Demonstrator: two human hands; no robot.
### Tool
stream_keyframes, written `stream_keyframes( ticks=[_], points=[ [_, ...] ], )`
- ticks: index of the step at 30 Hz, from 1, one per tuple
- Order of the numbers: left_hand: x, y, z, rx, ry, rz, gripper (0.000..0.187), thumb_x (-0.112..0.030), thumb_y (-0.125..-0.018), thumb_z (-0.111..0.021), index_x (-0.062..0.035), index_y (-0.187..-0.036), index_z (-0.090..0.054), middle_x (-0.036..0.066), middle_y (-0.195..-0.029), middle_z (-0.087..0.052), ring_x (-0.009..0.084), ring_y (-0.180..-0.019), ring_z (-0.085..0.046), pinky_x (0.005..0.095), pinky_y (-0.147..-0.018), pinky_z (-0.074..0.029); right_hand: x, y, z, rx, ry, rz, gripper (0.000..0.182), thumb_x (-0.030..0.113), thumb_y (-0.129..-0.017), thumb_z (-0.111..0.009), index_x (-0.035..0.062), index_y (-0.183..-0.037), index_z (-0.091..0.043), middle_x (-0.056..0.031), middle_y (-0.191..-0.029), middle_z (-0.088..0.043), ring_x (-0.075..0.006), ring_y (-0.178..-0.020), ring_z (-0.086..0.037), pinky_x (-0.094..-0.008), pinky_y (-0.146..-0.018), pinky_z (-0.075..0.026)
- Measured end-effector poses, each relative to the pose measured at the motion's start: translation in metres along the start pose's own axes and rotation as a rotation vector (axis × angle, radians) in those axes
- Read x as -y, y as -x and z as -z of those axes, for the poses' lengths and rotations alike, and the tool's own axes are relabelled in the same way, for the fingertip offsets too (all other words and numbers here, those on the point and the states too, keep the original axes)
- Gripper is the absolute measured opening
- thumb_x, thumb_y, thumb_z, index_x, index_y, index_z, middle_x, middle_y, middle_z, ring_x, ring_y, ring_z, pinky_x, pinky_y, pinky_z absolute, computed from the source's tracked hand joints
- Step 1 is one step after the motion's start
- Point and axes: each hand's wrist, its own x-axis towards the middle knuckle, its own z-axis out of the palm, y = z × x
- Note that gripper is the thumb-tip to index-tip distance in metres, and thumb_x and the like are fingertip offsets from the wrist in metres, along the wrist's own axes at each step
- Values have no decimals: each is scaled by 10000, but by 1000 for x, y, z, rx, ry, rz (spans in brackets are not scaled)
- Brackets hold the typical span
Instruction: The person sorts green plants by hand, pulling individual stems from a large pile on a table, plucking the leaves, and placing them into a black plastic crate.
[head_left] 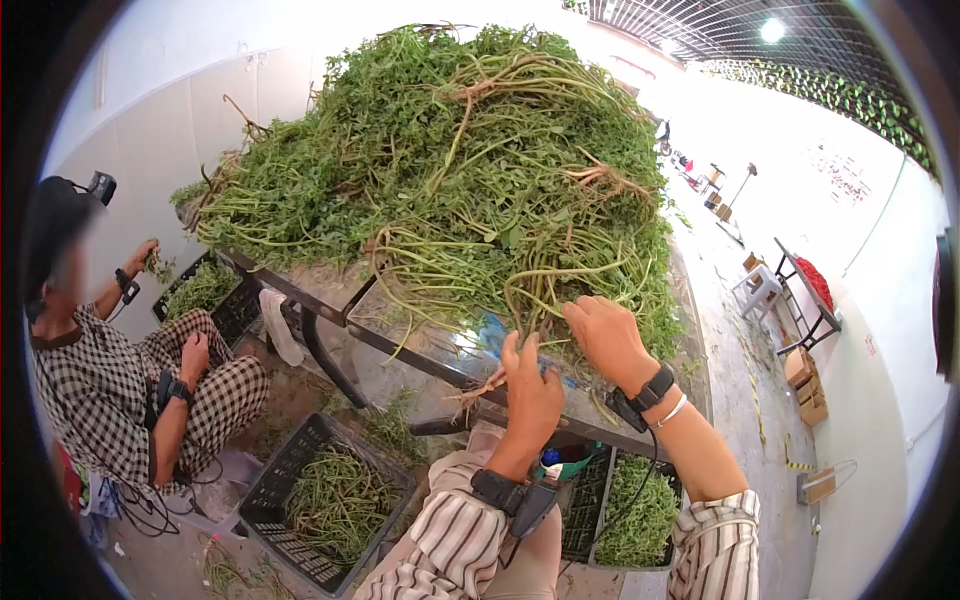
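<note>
A large heap of leafy green plants (500,160) with long stems and some pale roots covers the table in front of me. At the table's front edge, my left hand (532,395) is closed around the base of a rooted plant stem (482,388), its roots sticking out on the left. My right hand (608,342) is just beside it, above and to the right, with fingers curled in a pinch at the green stems (535,285). Its fingertips are partly hidden among them.
The metal table edge (400,350) runs below the heap. Black crates hold stems (340,505) and leafy greens (640,510) on the floor. At left, a seated person (130,370) holds a small sprig. A white stool (762,290) and cardboard boxes (803,385) stand at right.
</note>
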Motion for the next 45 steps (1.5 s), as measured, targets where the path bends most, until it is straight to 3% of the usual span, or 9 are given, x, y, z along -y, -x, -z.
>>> stream_keyframes(
  ticks=[3,8,9,12,16,20,26,38,45],
  points=[
    [1,-1,0,-6,-56,-30,489,59,-782,-482,55,-1255,-357,276,-1361,-184,447,-1199,-321,408,-894,-382,-2,1,3,-49,-24,3,105,63,-736,-574,61,-832,-530,-78,-735,-512,-257,-745,-553,-358,-628,-468],
    [-4,1,3,-8,-86,-54,492,62,-782,-487,65,-1255,-350,269,-1366,-174,439,-1190,-336,392,-862,-405,-8,-6,7,-99,-28,-141,511,35,-742,-575,68,-1225,-412,-81,-838,-575,-252,-775,-561,-376,-600,-464],
    [-5,1,2,1,-77,-35,495,63,-782,-489,67,-1256,-346,267,-1367,-171,436,-1186,-345,390,-846,-414,-9,-7,8,-66,8,-133,684,34,-736,-583,90,-1346,-279,-98,-795,-594,-264,-718,-575,-381,-568,-463],
    [-5,2,2,9,-75,-23,498,59,-786,-490,66,-1262,-340,264,-1367,-168,431,-1172,-363,386,-816,-429,-5,-16,14,137,40,-347,721,62,-724,-603,93,-1359,-262,-98,-658,-569,-288,-606,-565,-386,-536,-462],
    [-8,2,5,30,-77,-4,490,44,-801,-478,61,-1269,-334,261,-1364,-171,432,-1159,-375,397,-818,-426,-24,-22,-4,128,0,-381,671,95,-718,-614,64,-1320,-319,-133,-611,-569,-326,-588,-577,-424,-531,-455],
    [-6,2,5,10,-79,-39,485,30,-808,-475,61,-1271,-336,262,-1366,-168,436,-1164,-368,411,-844,-413,-32,-24,-10,141,-18,-404,332,101,-729,-613,49,-1023,-469,-153,-656,-580,-339,-651,-586,-429,-580,-462],
    [-5,1,4,14,-23,-4,490,32,-798,-479,66,-1267,-343,260,-1372,-168,438,-1186,-347,417,-898,-387,-23,-24,6,38,122,-308,162,60,-709,-593,47,-799,-459,-123,-636,-548,-325,-674,-564,-425,-568,-444],
    [7,-4,1,-5,-78,16,505,45,-788,-510,22,-1275,-381,213,-1374,-210,396,-1238,-302,419,-899,-407,1,-7,47,-11,136,115,84,72,-695,-551,75,-739,-480,-49,-678,-502,-228,-713,-518,-343,-635,-439],
    [11,-3,2,19,-41,-2,504,22,-803,-510,44,-1285,-364,207,-1397,-177,406,-1229,-317,420,-865,-433,1,15,58,66,136,123,96,71,-696,-548,72,-759,-475,-54,-697,-489,-227,-716,-502,-337,-651,-438]
  ],
)
